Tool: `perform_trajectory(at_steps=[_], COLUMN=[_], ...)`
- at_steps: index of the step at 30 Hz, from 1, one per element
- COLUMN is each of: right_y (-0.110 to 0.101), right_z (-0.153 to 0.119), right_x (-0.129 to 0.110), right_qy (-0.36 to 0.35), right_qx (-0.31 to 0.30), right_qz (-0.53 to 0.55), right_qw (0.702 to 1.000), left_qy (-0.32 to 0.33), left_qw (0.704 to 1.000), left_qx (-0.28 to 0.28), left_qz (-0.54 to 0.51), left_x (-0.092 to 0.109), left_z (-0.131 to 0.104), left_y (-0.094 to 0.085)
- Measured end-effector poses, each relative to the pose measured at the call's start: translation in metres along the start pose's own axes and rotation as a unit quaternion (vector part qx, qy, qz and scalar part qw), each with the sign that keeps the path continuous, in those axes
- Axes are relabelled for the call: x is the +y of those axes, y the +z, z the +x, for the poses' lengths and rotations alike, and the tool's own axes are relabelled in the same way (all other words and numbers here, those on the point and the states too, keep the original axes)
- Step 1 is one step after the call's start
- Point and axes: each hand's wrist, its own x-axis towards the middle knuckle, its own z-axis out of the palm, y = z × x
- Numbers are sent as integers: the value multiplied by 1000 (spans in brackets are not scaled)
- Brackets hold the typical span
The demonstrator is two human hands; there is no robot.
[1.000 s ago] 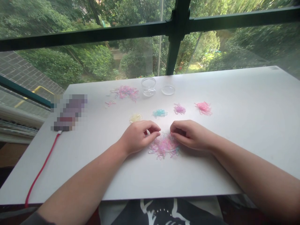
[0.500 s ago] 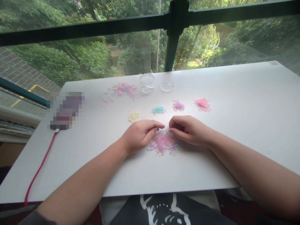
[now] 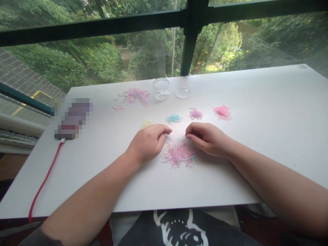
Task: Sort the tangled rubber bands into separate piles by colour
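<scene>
Head view: two bare hands come in over a white table (image 3: 271, 147), one at each side of a mixed heap of small rubber bands (image 3: 178, 154), pink, purple and a little blue, that lies loose on the tabletop near the person. The left hand (image 3: 147, 142) is at the heap's upper left, its forefinger reaching out and its thumb tucked beneath; from here I can't tell whether the two pinch a band. The right hand (image 3: 208, 138) curls at the upper right, thumb and fingertip close together at the heap's edge, and whether a band sits between them I can't make out either. Beyond the hands four small piles make a slanting row: yellow bands (image 3: 147, 123), partly covered by the left hand, then blue bands (image 3: 174, 118), purple bands (image 3: 196, 113) and pink bands (image 3: 222, 112). Farther back, another mixed pile (image 3: 137, 96) lies left of an open clear jar (image 3: 161, 90), with a clear lid (image 3: 183, 93) just beside it. A red cable (image 3: 45, 182) runs along the left side.
</scene>
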Motion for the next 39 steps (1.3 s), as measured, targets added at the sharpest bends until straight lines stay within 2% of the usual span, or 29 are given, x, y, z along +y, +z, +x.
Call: perform_trajectory(at_steps=[7,13,18,23,29,31,34,39], right_y=[-1,0,10,17,12,13,14,15], right_z=[1,0,10,20,14,13,14,15], right_x=[1,-2,-5,-3,-5,-5,-5,-6], right_qy=[7,-37,-68,-68,-70,-65,-50,-38], right_qx=[20,4,10,1,-12,-7,3,4], right_qz=[-45,-151,-143,-125,-107,-112,-116,-133], right_qw=[999,988,987,990,992,992,992,990], left_qy=[-30,-6,3,7,35,33,30,23], left_qw=[997,997,998,999,990,987,987,992], left_qx=[-38,-77,-63,-48,-134,-148,-148,-110], left_qz=[61,12,-30,-2,38,45,47,50], left_x=[4,4,3,2,2,3,3,1], left_z=[0,0,1,3,1,1,1,3], left_y=[-4,-5,-3,-8,-20,-21,-19,-16])
